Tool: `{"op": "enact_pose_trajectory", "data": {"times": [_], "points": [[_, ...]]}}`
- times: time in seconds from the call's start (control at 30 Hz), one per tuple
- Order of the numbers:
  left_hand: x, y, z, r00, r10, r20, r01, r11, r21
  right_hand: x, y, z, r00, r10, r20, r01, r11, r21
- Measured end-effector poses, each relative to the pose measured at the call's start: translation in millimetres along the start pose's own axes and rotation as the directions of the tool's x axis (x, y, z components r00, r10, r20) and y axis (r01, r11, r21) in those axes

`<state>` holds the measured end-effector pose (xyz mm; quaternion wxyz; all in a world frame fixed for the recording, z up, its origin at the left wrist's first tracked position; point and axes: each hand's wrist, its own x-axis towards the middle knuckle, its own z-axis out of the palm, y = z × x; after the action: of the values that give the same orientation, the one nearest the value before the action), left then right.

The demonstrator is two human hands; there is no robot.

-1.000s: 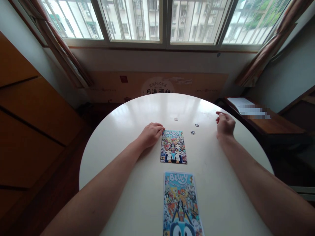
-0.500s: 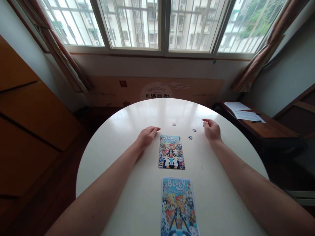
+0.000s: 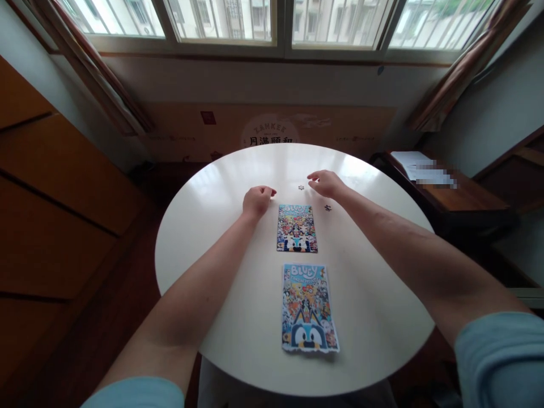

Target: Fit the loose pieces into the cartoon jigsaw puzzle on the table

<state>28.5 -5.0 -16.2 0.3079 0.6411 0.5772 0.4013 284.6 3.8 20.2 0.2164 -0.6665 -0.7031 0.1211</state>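
On the round white table lies a small Bluey jigsaw puzzle [image 3: 297,228], mostly assembled, with a few pale gaps in its picture. My left hand [image 3: 257,200] rests just off its upper left corner, fingers curled together; anything inside them is hidden. Above the puzzle's upper right, my right hand [image 3: 325,184] reaches inward with thumb and forefinger slightly apart. A loose puzzle piece [image 3: 301,187] lies just left of those fingertips. Below the right wrist sits another loose piece [image 3: 327,208]. Nearer to me is a printed Bluey picture sheet [image 3: 308,309] with a ragged bottom edge.
The white table [image 3: 238,317] has a curved edge all round. A dark wooden side table [image 3: 480,195] with white papers [image 3: 419,167] stands at the right. Orange-brown cabinet doors [image 3: 51,209] are at the left, and a barred window is beyond.
My right hand has moved left and inward, toward the far loose piece. One of three loose pieces no longer shows. My view has tilted down, revealing the whole printed sheet.
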Motion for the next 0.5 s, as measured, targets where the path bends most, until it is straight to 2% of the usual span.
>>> {"op": "enact_pose_trajectory", "data": {"times": [0.13,0.3,0.5], "points": [[-1,-1,-1,1.0,0.023,-0.018,-0.024,0.998,-0.052,18,-22,12,0.99,-0.057,0.126,0.071,0.991,-0.113],[-3,-1,-2,0.999,0.045,-0.025,-0.047,0.995,-0.083,33,-33,14,0.985,-0.014,0.172,0.053,0.973,-0.226],[-4,1,-2,0.998,0.055,-0.032,-0.058,0.994,-0.097,44,-38,8,0.978,0.053,0.203,-0.003,0.971,-0.238]]}}
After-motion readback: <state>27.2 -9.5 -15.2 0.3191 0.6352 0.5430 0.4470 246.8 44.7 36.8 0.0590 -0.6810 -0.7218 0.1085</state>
